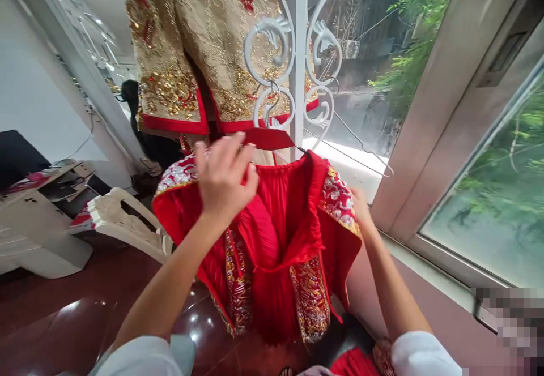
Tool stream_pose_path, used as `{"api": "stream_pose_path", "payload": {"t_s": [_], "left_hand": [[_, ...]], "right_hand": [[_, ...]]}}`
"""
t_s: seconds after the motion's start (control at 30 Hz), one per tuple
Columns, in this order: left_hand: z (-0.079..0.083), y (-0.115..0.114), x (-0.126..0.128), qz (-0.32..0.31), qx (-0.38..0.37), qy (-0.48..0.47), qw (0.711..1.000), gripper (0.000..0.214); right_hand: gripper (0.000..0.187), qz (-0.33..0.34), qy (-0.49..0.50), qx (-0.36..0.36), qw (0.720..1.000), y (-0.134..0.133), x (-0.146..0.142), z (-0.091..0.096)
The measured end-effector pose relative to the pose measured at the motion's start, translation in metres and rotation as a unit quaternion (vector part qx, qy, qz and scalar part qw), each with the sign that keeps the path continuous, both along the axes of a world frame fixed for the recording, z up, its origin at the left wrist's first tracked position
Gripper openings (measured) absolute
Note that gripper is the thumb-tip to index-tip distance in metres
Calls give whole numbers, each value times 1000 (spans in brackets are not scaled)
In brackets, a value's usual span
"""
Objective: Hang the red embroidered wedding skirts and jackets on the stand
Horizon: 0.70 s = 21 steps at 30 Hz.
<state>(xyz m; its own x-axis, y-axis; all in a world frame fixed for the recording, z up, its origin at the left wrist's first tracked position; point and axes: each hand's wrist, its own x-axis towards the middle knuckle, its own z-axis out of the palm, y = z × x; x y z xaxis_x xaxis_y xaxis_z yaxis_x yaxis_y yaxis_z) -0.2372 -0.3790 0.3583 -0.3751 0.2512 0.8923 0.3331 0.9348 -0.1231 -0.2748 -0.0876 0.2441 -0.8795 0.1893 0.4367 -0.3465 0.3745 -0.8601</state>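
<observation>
A red embroidered garment (266,234), its opening gathered like a skirt waist, hangs in front of me on a dark red hanger (272,137). Silver and gold stitching covers its outer panels. My left hand (225,175) is raised over the garment's left part, just below the hanger, fingers spread and holding nothing; whether it touches the cloth I cannot tell. At the garment's right side, my right hand (360,209) is against the embroidered edge. Its fingers are mostly hidden behind the cloth.
A white scrolled metal stand (298,53) rises behind the garment, with a wire hanger (361,146) on its right. Above hangs a gold beaded garment (221,53) with red trim. Windows (488,195) line the right; a cream chair (127,223) and cluttered desk (42,217) stand left.
</observation>
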Motion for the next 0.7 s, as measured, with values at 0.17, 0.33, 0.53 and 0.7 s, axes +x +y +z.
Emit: {"api": "stream_pose_path", "payload": {"t_s": [0.17,0.33,0.53,0.7], "left_hand": [[9,-34,8,142,123,-77,979,57],[-11,-28,-7,158,106,-119,974,55],[-21,-14,4,165,142,-12,976,61],[0,-17,-1,184,102,-92,973,29]], "right_hand": [[32,-234,144,191,942,-29,19,38],[36,-9,254,294,921,-65,-35,103],[44,29,219,302,927,-69,-72,108],[45,11,239,346,907,-64,-61,106]]}}
